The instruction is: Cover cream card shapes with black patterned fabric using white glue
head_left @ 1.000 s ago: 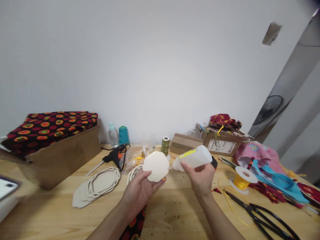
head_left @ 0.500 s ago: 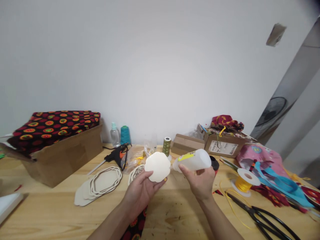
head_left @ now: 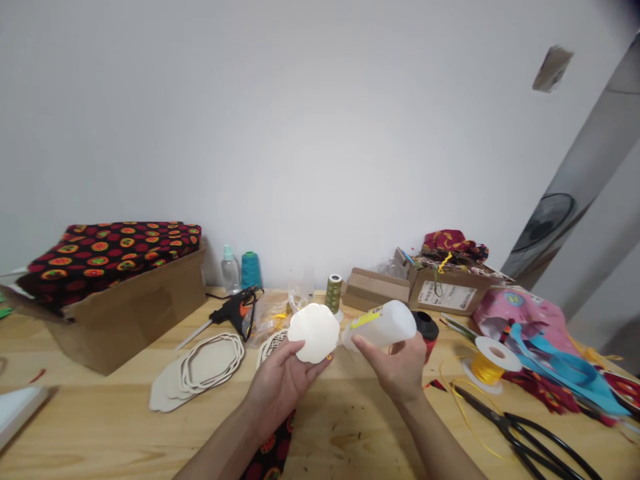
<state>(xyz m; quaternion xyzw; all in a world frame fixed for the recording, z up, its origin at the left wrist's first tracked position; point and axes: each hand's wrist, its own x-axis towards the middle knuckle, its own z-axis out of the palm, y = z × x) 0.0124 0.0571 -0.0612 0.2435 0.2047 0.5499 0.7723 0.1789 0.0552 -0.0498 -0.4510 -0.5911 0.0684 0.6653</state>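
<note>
Found fingers of left hand [head_left: 279, 385] clamped on lower left edge of pale scalloped disc [head_left: 314, 332], held above table [head_left: 345, 420]. Found fingers of right hand [head_left: 404, 373] wrapped round translucent bottle [head_left: 386, 324], tilted toward the disc's right edge; cannot tell whether touching. Noted olive thread spool [head_left: 333, 293] behind, glue gun [head_left: 233, 312] at left, scissors [head_left: 483, 407] at right.

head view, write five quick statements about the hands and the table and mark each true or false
1. The left hand holds a pale scalloped disc. True.
2. The right hand is empty. False: it holds a squeeze bottle with a yellow label.
3. A teal thread cone stands beside a clear bottle. True.
4. The black glue gun hangs on the wall. False: it lies on the table.
5. The yellow cord spool stands near the black scissors. True.
</note>
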